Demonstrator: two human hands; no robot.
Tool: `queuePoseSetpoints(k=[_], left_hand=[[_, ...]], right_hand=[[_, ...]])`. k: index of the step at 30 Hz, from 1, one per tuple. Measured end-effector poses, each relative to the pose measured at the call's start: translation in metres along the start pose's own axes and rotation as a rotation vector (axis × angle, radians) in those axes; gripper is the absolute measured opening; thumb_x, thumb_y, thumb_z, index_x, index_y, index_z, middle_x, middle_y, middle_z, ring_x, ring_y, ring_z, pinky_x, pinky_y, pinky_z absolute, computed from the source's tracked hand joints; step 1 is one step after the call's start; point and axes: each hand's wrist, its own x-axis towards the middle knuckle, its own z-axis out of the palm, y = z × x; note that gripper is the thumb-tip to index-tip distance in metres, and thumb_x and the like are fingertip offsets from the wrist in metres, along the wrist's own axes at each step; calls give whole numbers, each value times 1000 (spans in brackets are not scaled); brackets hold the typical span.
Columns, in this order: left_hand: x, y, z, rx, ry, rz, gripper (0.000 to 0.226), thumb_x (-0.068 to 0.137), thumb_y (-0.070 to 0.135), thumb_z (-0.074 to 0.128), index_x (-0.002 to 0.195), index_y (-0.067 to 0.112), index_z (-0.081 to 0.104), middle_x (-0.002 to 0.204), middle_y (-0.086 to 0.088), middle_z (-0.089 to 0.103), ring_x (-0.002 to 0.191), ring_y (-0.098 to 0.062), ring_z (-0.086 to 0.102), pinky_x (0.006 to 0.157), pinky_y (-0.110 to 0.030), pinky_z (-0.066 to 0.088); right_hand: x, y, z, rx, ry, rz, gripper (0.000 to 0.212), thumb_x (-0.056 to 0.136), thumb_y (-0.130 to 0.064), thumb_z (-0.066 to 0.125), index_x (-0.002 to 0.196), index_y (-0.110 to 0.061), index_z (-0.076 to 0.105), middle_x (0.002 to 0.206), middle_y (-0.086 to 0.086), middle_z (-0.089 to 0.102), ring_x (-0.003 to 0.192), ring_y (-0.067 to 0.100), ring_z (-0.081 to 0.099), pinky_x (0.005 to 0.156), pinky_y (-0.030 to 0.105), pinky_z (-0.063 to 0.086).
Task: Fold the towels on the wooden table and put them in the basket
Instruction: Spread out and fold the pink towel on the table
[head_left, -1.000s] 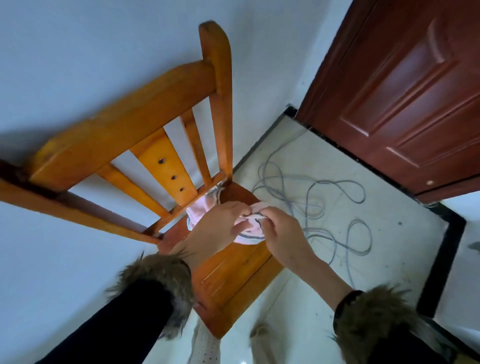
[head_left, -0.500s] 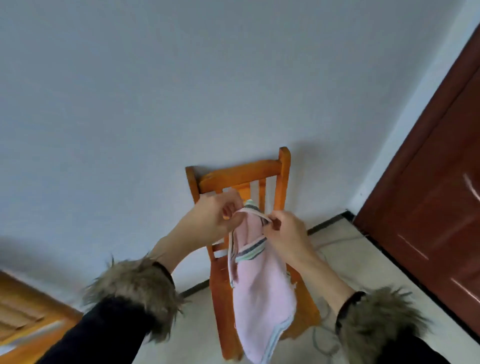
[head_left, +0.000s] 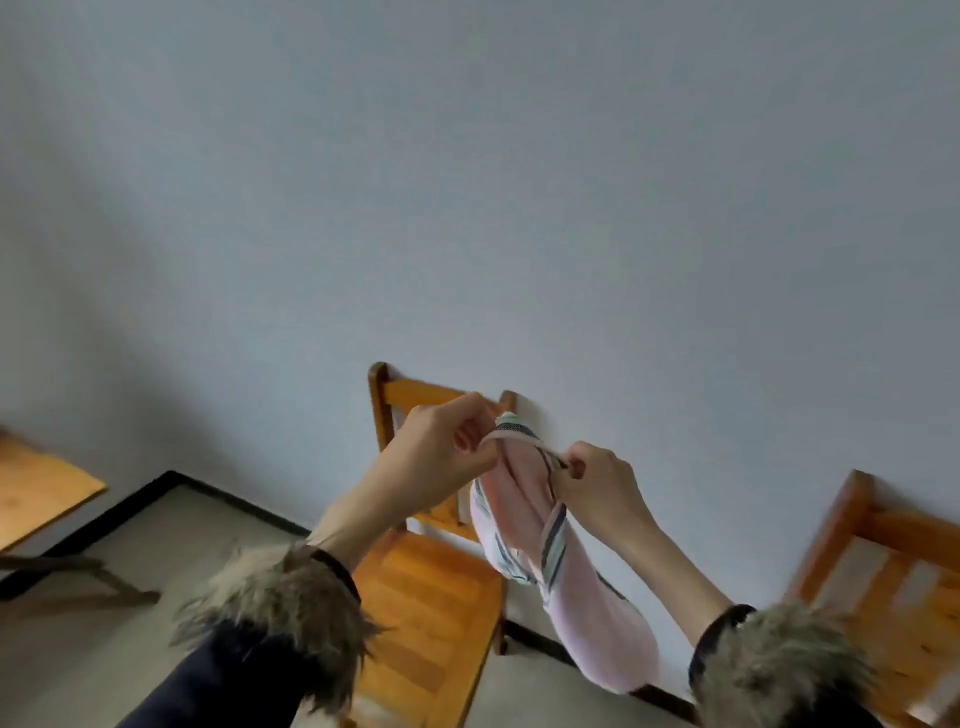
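Both hands are raised in front of a pale wall, and a pink towel (head_left: 587, 587) with striped edging hangs between and below them. The left hand (head_left: 441, 457) pinches one end of the towel's top edge, thumb and curled fingers closed on the cloth. The right hand (head_left: 597, 483) pinches the other end of that edge, its fingers bent tight around the striped border. The short stretch of edge between the two hands is pulled nearly straight, slanting down from the left hand toward the right. From there the towel drops in a loose, twisted drape, passing just under the right wrist and ending low, in front of the dark baseboard. It touches nothing but the hands, as far as can be seen.

Behind the left hand stands a wooden chair (head_left: 431, 597) against the wall, its back partly hidden by the hand and the towel. A second wooden chair (head_left: 883, 561) shows at the right edge. A corner of a wooden table (head_left: 36, 488) shows at the far left. Both sleeves are dark with fur cuffs (head_left: 275, 603).
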Motion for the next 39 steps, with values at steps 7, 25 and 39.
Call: queuePoseSetpoints(k=[7,25,39], left_hand=[[-79,-105,-180,151,258,-196,13,76,9,61,72,20,56,68,1,64,66,-10,58,69,-23,50],[-202,-352,-481,499,870,-656,9,82,11,62,76,18,60,71,1,62,67,-15,57,66,-20,45],[-243,-524,-645,511,1244,-806,15,79,23,62,70,32,53,65,6,57,57,-9,53,48,-8,38]], right_hand=[[29,-155,177,65,-108,-243,21,79,-7,54,58,-6,49,56,8,45,57,19,37,55,20,31],[102,-451,539,348,-804,-680,27,93,-35,52,88,-10,62,74,-5,60,69,11,55,54,11,38],[191,-605,737,70,-856,-948,17,93,-18,48,89,-12,63,89,3,56,89,24,56,71,27,39]])
